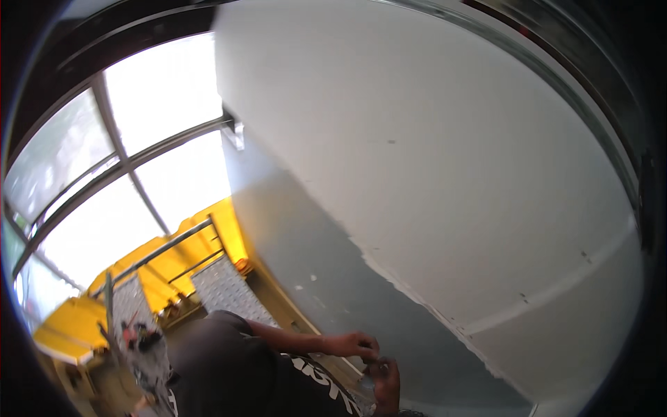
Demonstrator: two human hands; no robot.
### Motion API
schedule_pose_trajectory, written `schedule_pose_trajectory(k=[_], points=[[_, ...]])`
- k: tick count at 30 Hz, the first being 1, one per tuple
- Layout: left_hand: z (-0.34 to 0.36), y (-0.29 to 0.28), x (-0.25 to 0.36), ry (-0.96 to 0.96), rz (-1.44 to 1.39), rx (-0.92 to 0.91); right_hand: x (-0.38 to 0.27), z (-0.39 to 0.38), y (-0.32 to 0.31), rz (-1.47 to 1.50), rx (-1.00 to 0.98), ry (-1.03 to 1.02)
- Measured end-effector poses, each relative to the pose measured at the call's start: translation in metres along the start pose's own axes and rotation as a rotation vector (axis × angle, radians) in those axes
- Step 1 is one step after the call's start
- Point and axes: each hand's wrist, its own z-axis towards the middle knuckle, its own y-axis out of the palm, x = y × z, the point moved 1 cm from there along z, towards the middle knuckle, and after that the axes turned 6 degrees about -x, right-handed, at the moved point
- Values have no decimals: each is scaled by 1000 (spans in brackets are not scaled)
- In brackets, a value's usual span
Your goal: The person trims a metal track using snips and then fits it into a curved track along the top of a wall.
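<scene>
Low in the view, my left hand (pixel 353 344) reaches across from the left, its fingers curled in. My right hand (pixel 386 381) comes up from the lower edge, with bent fingers close to the left fingertips. Whatever the two hands hold between them, if anything, is too small and dark to name. Both are in front of the grey lower part of a wall (pixel 292 229). Above it lies a whitish wall surface (pixel 431 153) with a ragged lower border and several small dark marks.
Large framed windows (pixel 167 97) stand at the left. Below them are yellow panels (pixel 226 226), a metal railing (pixel 163 249) and a grey textured platform (pixel 229 286). Small red and dark items (pixel 141 335) lie on another grey surface at lower left.
</scene>
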Motion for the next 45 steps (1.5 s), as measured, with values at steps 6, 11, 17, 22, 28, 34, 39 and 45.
schedule_pose_trajectory(k=[6,11,17,22,28,34,39,45], points=[[-114,-54,-35,18,-666,690,-25,64,84,-19,-417,-48],[-185,-60,-14,231,-1036,930,-51,85,195,-753,-388,-442],[-261,-112,-16,510,-1244,971,-52,115,317,-1192,-518,-552],[-331,-170,-1,508,-1029,1122,-65,149,425,-1291,-670,-722],[-402,-224,1,440,-290,1436,-58,193,526,-910,-1059,-262],[-447,-268,-4,599,-991,1487,-60,216,592,-787,-1246,-306],[-470,-303,-31,510,-1043,1521,-51,250,638,-1049,-1265,-372],[-527,-382,-48,815,-1236,1202,-92,312,705,-1146,-1456,-704]])
